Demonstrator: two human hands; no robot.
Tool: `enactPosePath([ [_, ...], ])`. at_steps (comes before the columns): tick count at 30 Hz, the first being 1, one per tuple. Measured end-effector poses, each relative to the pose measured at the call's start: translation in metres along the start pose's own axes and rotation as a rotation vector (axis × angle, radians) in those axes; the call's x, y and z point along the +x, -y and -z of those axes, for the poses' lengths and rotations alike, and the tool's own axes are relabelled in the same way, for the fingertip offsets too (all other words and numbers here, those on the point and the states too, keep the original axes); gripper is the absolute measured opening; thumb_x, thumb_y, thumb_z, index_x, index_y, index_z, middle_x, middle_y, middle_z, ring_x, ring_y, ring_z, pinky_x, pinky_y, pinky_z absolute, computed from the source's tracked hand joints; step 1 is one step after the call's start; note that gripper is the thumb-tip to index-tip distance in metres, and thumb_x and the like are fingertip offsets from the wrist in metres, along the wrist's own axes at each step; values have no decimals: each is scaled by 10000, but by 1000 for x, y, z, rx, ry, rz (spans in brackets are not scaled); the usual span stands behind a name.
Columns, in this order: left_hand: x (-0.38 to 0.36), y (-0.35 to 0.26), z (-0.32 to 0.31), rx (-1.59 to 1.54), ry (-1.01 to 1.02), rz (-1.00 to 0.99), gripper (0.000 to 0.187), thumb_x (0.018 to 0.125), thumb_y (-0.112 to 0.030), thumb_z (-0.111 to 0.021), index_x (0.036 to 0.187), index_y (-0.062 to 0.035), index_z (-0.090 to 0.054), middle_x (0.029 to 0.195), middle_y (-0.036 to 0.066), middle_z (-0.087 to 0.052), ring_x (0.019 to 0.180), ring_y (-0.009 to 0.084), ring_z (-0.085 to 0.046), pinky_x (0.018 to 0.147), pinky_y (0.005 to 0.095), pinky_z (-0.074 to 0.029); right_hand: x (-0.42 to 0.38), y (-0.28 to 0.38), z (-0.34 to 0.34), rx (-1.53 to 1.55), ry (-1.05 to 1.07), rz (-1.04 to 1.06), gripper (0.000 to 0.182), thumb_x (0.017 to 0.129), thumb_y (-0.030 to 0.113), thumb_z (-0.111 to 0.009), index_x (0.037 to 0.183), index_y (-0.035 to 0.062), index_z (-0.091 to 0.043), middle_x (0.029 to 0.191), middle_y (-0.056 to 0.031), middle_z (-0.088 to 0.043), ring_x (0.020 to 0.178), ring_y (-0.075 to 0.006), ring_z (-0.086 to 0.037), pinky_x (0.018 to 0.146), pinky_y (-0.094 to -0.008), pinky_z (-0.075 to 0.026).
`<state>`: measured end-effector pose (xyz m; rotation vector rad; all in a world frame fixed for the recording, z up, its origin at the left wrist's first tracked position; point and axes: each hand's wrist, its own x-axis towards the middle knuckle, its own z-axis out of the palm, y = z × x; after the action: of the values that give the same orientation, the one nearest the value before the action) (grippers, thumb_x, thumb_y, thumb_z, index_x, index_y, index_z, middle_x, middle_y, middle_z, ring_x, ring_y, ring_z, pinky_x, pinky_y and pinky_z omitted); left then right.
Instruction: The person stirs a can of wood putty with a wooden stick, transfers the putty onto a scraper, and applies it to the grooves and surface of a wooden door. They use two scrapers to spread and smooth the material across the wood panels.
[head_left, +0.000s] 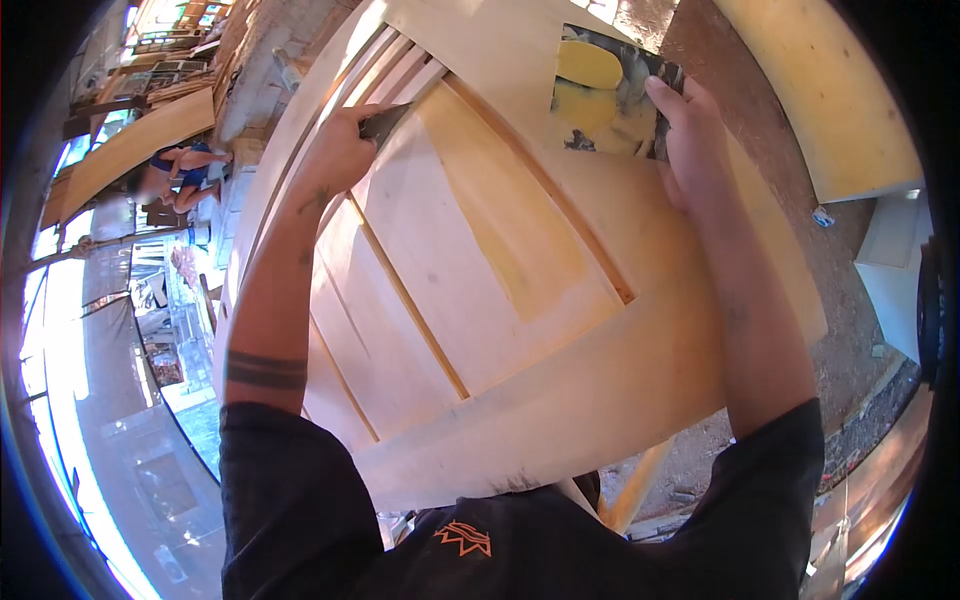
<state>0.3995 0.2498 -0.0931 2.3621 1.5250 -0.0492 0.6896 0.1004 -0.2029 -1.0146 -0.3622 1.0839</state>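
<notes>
A large pale wooden panel [430, 270] with several long grooves and strips lies in front of me. My left hand [342, 150] is closed on a dark flat scraper [385, 124], whose edge is at the strips near the panel's upper part. At the upper right, my right hand [690, 135] grips the edge of a dark square board [640, 75], its thumb on top. Yellow paste [590, 64] lies on that board in a thick mound and smears. A yellowish patch [480, 210] runs down the panel between two grooves.
Another curved wooden panel [825, 90] stands at the upper right, above a white box-like piece [892, 262]. At the far left a person [185, 175] crouches near a curved board [140, 150] and stacked wood. A wooden leg [637, 487] shows below the panel.
</notes>
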Motion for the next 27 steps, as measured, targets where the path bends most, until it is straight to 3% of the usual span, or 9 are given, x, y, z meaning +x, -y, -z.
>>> enactPosePath([
  [3, 16, 0, -2, 62, 97, 19, 529, 704, 96, -466, 1194, -34, -616, 982, 159, -677, 887, 216, -628, 786, 310, -473, 0, -1, 3, 16, 25, 0, 238, 925, 158, -519, 1031, -41, -597, 921, -88, -621, 843, -148, -563, 755, -307, -463],
  [6, 11, -15, -13, 96, -33, 102, 496, 722, 32, -479, 1193, -45, -615, 964, 230, -669, 902, 315, -654, 779, 382, -501, 2, -1, 5, 47, 133, 58, 188, 947, 119, -501, 1063, -8, -577, 1009, -83, -643, 873, -146, -631, 789, -296, -523],
  [10, 6, -12, -43, 129, -140, 25, 488, 724, 21, -509, 1195, -53, -614, 1110, 226, -634, 1036, 360, -609, 906, 382, -475, -1, 1, 4, 78, 114, 71, 218, 937, 114, -486, 1079, -21, -581, 997, -91, -646, 862, -150, -633, 795, -293, -518],
  [15, 14, -6, -28, 88, -23, 48, 542, 682, 44, -475, 1187, -66, -634, 955, 192, -680, 871, 280, -667, 753, 325, -505, -10, 10, -10, 71, 167, 94, 262, 919, 98, -443, 1079, -30, -606, 954, -98, -655, 811, -153, -638, 772, -291, -520],
  [17, 27, 14, -24, 51, 79, 114, 545, 675, 42, -477, 1182, -75, -639, 984, 197, -677, 893, 293, -664, 785, 333, -509, -11, 8, -11, 41, 180, 112, 255, 918, 96, -444, 1065, -30, -610, 944, -99, -656, 812, -154, -639, 766, -290, -522],
  [20, -13, -9, -42, 133, -11, -118, 577, 674, 104, -471, 1205, -62, -627, 957, 178, -681, 828, 248, -655, 757, 305, -509, -14, 14, -13, 20, 180, 136, 247, 916, 92, -447, 1053, -31, -612, 938, -100, -660, 813, -157, -644, 756, -293, -527],
  [21, -36, -26, -53, 169, -84, -179, 595, 660, 127, -476, 1202, -64, -627, 1025, 180, -672, 910, 265, -651, 803, 324, -515, -17, 14, -13, 18, 173, 135, 244, 915, 90, -449, 1050, -32, -611, 937, -100, -662, 813, -158, -646, 752, -295, -529],
  [24, -99, -79, -80, 85, -48, -124, 562, 649, 161, -448, 1131, -45, -649, 1048, 166, -656, 997, 324, -621, 926, 340, -464, -13, 9, -15, 77, 108, 99, 246, 913, 90, -450, 1051, -35, -611, 936, -102, -666, 809, -164, -652, 746, -300, -535],
  [27, -163, -128, -105, 94, -88, -151, 565, 623, 141, -522, 1136, -56, -651, 1096, 177, -635, 1008, 346, -593, 925, 405, -463, -8, 4, -8, 92, 163, 115, 245, 913, 86, -449, 1052, -35, -611, 936, -105, -669, 803, -170, -656, 752, -301, -536],
])
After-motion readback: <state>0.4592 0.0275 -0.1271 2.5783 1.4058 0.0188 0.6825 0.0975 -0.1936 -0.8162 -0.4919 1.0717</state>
